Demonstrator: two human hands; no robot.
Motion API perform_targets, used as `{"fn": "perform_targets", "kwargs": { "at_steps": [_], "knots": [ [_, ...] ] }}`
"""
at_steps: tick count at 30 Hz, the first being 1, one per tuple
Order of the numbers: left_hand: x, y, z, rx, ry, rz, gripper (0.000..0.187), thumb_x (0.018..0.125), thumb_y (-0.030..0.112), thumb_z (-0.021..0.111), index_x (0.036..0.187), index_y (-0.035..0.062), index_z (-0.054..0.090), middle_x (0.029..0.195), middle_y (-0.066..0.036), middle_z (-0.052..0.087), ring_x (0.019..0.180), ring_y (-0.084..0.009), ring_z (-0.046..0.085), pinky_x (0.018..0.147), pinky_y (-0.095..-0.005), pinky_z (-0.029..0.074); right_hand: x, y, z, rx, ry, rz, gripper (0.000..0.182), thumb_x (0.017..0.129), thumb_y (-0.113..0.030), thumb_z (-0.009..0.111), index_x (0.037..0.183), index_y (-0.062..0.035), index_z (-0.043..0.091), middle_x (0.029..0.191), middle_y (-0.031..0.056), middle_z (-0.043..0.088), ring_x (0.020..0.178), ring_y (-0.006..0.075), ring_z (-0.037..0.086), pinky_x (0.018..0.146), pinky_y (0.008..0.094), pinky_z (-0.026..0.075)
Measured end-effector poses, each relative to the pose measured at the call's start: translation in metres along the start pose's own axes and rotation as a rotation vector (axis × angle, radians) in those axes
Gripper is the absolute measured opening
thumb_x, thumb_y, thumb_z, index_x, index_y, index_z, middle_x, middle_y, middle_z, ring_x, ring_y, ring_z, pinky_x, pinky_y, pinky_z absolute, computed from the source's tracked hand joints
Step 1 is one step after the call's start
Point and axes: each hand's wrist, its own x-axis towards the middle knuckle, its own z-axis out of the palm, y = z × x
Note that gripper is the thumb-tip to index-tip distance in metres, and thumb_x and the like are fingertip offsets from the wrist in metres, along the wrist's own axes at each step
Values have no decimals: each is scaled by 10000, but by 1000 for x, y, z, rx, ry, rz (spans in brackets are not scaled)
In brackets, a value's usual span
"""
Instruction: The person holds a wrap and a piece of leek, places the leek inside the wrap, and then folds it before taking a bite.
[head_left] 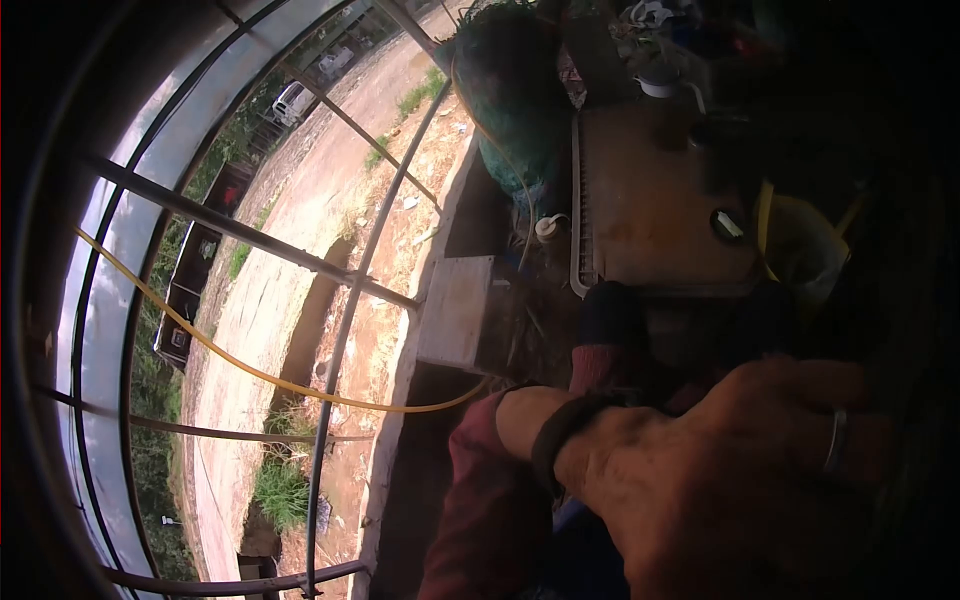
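My left hand (700, 490) is raised close to the camera at the lower right. A dark band circles the wrist and a ring sits on one finger. The fingertips run into deep shadow, so whether they hold anything is hidden. Reddish cloth (475, 500) lies around the forearm. Beyond the hand is a brown flat surface with a pale raised rim (578, 210). On that surface rests a small dark round item with a white piece (729, 224) in it. My right hand does not show.
A metal-bar frame (345, 330) and a yellow hose (250, 375) cross the left side, with a dirt road outside. A whitish box (452, 312) sits by the ledge. Farther off are a green sack (510, 120), a white vessel (657, 82) and a yellow-edged bag or bucket (800, 245).
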Motion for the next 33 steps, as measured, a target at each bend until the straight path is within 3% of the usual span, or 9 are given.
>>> {"fn": "perform_targets", "kwargs": {
  "at_steps": [10, 14, 16, 20, 22, 23, 26, 29, 33],
  "knots": [
    [-1, 4, 7, -76, 62, -59, 301, 897, 234, 571, 692, 15, 600, 730, -99, 593, 650, -256, 604, 539, -372, 473, 15, -38, -38, 3, -129, 148, 131, 874, -108, 624, 991, -61, 658, 1285, 117, 611, 1272, 348, 507, 1088, 483, 384],
    [0, 11, 5, -112, 144, -117, 307, 902, 238, 570, 699, 11, 603, 732, -101, 592, 655, -258, 605, 544, -374, 476, 17, -33, -25, 76, -42, 127, 122, 895, -134, 609, 988, -82, 670, 1236, 112, 641, 1217, 338, 550, 1052, 474, 404],
    [-5, 15, 12, -152, 255, -146, 310, 904, 241, 570, 702, 8, 604, 733, -102, 591, 657, -259, 606, 547, -375, 477, 19, -34, -18, 166, -1, 158, 151, 909, -177, 603, 989, -107, 710, 1205, 79, 669, 1184, 300, 575, 1040, 444, 403],
    [-30, 20, 75, -533, 842, -94, 424, 985, 309, 509, 668, 39, 594, 744, -108, 641, 627, -269, 625, 555, -362, 502, -33, 51, 45, 30, 63, -134, 97, 919, -145, 590, 941, -72, 649, 1186, 150, 652, 1164, 372, 579, 1016, 503, 427],
    [-29, 18, 70, -634, 790, -32, 459, 1007, 354, 499, 683, 46, 603, 753, -114, 656, 635, -286, 636, 596, -372, 520, -35, 53, 44, 39, 110, -142, 122, 935, -164, 576, 919, -70, 651, 1164, 157, 660, 1134, 379, 593, 1002, 509, 436],
    [-24, 12, 53, -612, 590, -1, 457, 1002, 377, 510, 709, 42, 616, 759, -118, 655, 655, -300, 642, 634, -387, 530, -33, 44, 39, 59, 142, -121, 155, 951, -176, 559, 901, -62, 652, 1171, 155, 659, 1144, 374, 588, 1000, 504, 438],
    [-21, 18, 47, -622, 472, -38, 358, 960, 347, 554, 794, 40, 631, 796, -104, 646, 745, -297, 643, 726, -406, 528, -21, 25, 23, 51, 60, -44, 159, 957, -176, 555, 928, -59, 659, 1162, 159, 661, 1132, 374, 595, 996, 496, 446],
    [-27, 14, 18, -431, 504, -372, 216, 911, 241, 582, 875, 29, 609, 846, -93, 629, 783, -254, 624, 718, -366, 511, -13, 26, 14, 48, 14, -41, 170, 955, -198, 580, 993, -69, 684, 1232, 120, 646, 1212, 320, 562, 1030, 475, 425],
    [-57, -6, -19, -491, 599, -1233, 163, 847, 99, 619, 982, 16, 578, 912, -80, 605, 833, -197, 599, 708, -313, 490, -5, -11, -22, -85, -131, 77, 181, 952, -208, 590, 1021, -74, 690, 1266, 100, 635, 1247, 297, 542, 1047, 467, 411]
  ]
}}
